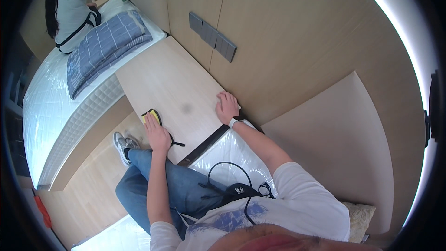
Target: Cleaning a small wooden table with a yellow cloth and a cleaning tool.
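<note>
My left hand point(158, 134) lies over a yellow cleaning cloth with black edging point(155, 114), pressing it against the left edge of a pale wood-grain tabletop point(163, 73). A short black strap point(177, 144) trails from beside that hand onto the board. Near the wall, my right hand point(228, 106) rests palm down on the tabletop's right edge, holding nothing, its fingers slightly apart. Its wrist carries a band with a white part. Between both hands a faint grey smudge point(186, 108) shows on the wood.
A plastic-wrapped mattress point(45, 111) bears a folded blue checked quilt point(104, 38), and another person point(75, 10) sits there, one arm reaching to the wall. Grey switch plates point(212, 36) are on the wood-panel wall. Black cables point(230, 163) loop over my lap. A patterned cushion point(359, 218) lies behind me.
</note>
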### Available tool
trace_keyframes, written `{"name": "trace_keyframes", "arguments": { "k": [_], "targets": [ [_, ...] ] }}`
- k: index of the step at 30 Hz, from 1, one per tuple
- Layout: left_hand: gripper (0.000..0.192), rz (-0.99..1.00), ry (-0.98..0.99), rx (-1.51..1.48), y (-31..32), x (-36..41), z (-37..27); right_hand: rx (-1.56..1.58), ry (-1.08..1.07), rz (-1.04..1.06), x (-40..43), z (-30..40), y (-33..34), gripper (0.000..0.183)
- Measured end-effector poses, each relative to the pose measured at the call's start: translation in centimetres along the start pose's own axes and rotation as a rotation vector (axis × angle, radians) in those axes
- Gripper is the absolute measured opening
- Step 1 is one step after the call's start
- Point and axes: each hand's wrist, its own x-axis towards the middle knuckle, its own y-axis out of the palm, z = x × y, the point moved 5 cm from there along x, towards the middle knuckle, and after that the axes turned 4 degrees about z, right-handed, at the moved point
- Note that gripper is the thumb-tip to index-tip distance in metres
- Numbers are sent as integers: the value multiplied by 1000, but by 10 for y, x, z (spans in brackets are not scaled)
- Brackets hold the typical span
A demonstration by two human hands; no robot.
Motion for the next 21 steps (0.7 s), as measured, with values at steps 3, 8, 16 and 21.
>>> {"name": "trace_keyframes", "arguments": {
  "k": [3, 8, 16, 21],
  "targets": [
    [75, -21, -40, 23, 3, 0, -5, -12, -17, -22, 0, 0, -1, 36],
    [75, -26, -63, 7, 12, 15, -29, -17, -29, -28, -2, 1, -3, 36],
    [76, 14, -1, -39, 65, 90, -153, 25, -22, 15, 1, 1, -3, 34],
    [74, 29, 105, -48, 86, 113, -193, 23, 17, -13, -1, 1, 0, 37]
  ]
}}
